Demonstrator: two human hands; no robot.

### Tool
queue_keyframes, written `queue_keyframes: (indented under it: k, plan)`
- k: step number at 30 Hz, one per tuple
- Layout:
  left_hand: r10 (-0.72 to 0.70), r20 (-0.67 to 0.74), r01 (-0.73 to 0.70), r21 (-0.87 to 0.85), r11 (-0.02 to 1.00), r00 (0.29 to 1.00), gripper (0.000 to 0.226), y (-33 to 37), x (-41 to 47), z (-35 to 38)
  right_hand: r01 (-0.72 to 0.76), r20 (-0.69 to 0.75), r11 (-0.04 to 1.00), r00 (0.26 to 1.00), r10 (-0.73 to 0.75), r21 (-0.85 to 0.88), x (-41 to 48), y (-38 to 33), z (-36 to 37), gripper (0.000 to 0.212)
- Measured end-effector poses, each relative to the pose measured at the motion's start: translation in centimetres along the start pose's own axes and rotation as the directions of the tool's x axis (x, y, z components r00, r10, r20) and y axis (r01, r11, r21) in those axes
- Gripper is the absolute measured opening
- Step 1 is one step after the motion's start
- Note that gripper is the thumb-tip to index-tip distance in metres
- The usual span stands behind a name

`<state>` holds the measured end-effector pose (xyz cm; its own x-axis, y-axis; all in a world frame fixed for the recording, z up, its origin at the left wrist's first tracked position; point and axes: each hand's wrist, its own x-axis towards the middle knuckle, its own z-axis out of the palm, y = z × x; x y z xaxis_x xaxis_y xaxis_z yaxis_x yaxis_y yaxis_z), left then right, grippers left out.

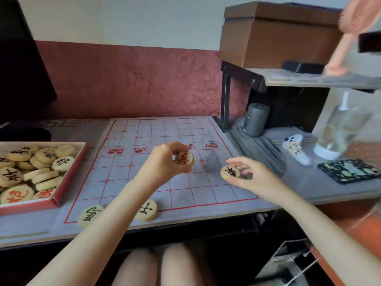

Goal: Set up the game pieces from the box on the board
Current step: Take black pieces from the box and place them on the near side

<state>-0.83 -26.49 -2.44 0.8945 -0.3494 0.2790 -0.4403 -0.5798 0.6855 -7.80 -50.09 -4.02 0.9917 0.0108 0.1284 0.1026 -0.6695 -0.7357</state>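
Tabletop, grey, set against a wall that is white above and textured red below. The board, a pale sheet with a red grid, lies flat at centre frame.

Box at left edge, red-walled and open, with a heap of round pieces inside in red and black characters.

Left hand at mid-frame over the board, fingers curled, pinching a red-marked piece tilted toward the camera. Right hand just right of it, thumb and fingertips pinching a black-marked piece at the board's right side — cannot tell whether it touches the sheet.

Two more black-marked pieces on the board's near edge: one at lower left, one beside the left forearm.

Right of frame — a dark-framed shelf carrying a brown carton. Below it sit a grey cylinder, a clear bottle and a patterned dark pad.
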Motion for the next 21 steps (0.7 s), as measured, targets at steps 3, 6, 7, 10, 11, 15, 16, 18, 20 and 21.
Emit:
queue_keyframes:
  k: [3,6,7,10,11,15,16,18,20,21]
  plan:
    - [0.027,0.048,-0.026,-0.024,0.999,0.998,0.043,1.5,0.9,2.1,-0.027,-0.064,0.999,0.998,0.024,-0.033,-2.4,2.3,-1.7,0.04]
    - [0.04,0.054,-0.037,-0.061,0.997,0.998,0.032,2.8,1.4,3.8,-0.041,-0.083,0.997,0.996,0.036,-0.059,-4.3,3.8,-2.7,0.04]
    - [0.047,0.056,-0.044,-0.062,0.997,0.997,0.03,3.2,1.6,4.3,-0.042,-0.087,0.997,0.996,0.037,-0.063,-4.7,4.2,-2.8,0.041]
    - [0.057,0.081,-0.052,-0.062,0.997,0.995,0.031,3.7,2.1,5.5,-0.046,-0.077,0.997,0.996,0.041,-0.066,-5.6,4.9,-3.1,0.043]
    - [0.059,0.098,-0.054,-0.054,0.997,0.993,0.033,3.8,2.3,5.7,-0.049,-0.069,0.997,0.997,0.045,-0.064,-5.7,5.0,-3.1,0.043]
    - [0.065,0.163,-0.062,-0.021,0.998,0.984,0.043,3.8,2.8,6.4,-0.046,-0.032,0.998,0.998,0.045,-0.05,-5.9,5.6,-3.0,0.046]
    - [0.063,0.169,-0.061,-0.019,0.998,0.984,0.044,3.8,2.9,6.4,-0.038,-0.023,0.998,0.999,0.037,-0.052,-5.8,5.7,-2.9,0.046]
    - [0.066,0.179,-0.065,-0.012,0.998,0.982,0.046,3.6,3.2,6.5,-0.015,-0.016,0.998,1.0,0.014,-0.064,-5.8,5.7,-2.8,0.045]
    - [0.066,0.184,-0.065,-0.008,0.998,0.981,0.046,3.5,3.4,6.5,-0.003,-0.009,0.997,1.0,0.002,-0.08,-5.8,5.8,-2.7,0.043]
    - [0.066,0.179,-0.065,-0.01,0.998,0.982,0.046,3.3,3.6,6.6,-0.002,0.006,0.996,1.0,0.002,-0.086,-5.8,5.9,-2.7,0.044]
